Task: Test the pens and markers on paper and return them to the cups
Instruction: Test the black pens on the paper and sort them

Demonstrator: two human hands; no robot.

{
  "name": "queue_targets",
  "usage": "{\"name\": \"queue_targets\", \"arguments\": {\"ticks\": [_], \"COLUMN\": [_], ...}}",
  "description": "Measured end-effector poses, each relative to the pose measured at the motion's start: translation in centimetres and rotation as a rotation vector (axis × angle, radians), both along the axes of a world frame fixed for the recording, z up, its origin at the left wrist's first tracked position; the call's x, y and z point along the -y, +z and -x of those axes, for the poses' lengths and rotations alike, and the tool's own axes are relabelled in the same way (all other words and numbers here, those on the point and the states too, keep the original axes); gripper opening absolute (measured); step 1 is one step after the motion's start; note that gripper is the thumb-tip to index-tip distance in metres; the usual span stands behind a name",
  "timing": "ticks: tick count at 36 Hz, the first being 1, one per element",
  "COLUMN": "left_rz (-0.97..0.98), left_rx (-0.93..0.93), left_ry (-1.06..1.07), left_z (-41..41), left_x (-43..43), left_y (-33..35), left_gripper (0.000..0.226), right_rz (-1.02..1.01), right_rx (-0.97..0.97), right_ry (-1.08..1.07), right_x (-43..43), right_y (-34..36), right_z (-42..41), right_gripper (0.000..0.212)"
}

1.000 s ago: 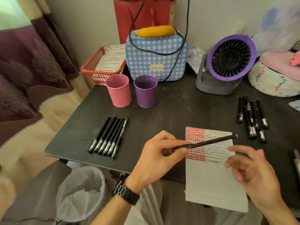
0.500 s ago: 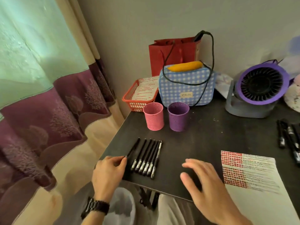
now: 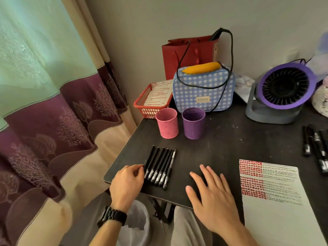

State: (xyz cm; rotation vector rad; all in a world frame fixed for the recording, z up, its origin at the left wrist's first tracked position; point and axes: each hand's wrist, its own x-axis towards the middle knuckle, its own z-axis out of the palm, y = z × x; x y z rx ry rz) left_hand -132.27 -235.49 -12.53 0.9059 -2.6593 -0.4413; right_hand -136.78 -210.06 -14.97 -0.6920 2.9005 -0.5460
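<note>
Left hand (image 3: 126, 181) has its fingertips curled against the outermost pen of the row of black pens (image 3: 159, 166) near the table's (image 3: 221, 148) front-left corner; right hand (image 3: 213, 194) flat, open, empty; I'd square the row up gently; pink cup (image 3: 166, 123) and purple cup (image 3: 193, 123) sit near the back-left edge.

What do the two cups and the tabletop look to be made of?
Pink cup and purple cup: rigid perforated walls with a matte coating; probably punched metal mesh, possibly plastic. Tabletop: dark flat board with a thin rounded edge and a dull, scuffed, speckled finish; likely laminate or painted wood, but that is uncertain.
</note>
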Motion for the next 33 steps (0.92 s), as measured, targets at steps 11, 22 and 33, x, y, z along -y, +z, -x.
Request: {"name": "queue_targets", "arguments": {"ticks": [11, 22, 33], "left_rz": [0.082, 0.12, 0.118], "left_rx": [0.024, 0.115, 0.109], "left_ry": [-0.08, -0.101, -0.125], "left_z": [-0.4, -0.5, 3.2], "left_x": [-0.5, -0.9, -3.9], "left_y": [0.4, 1.1, 2.5], "left_gripper": [0.022, 0.027, 0.034], "right_rz": [0.052, 0.065, 0.427], "right_rx": [0.027, 0.012, 0.155], "right_ry": [0.032, 0.039, 0.009], "right_x": [-0.4, -0.4, -2.6], "right_y": [0.2, -0.5, 3.2], "right_z": [0.1, 0.0, 0.4], "right_gripper": [0.074, 0.073, 0.058]}}
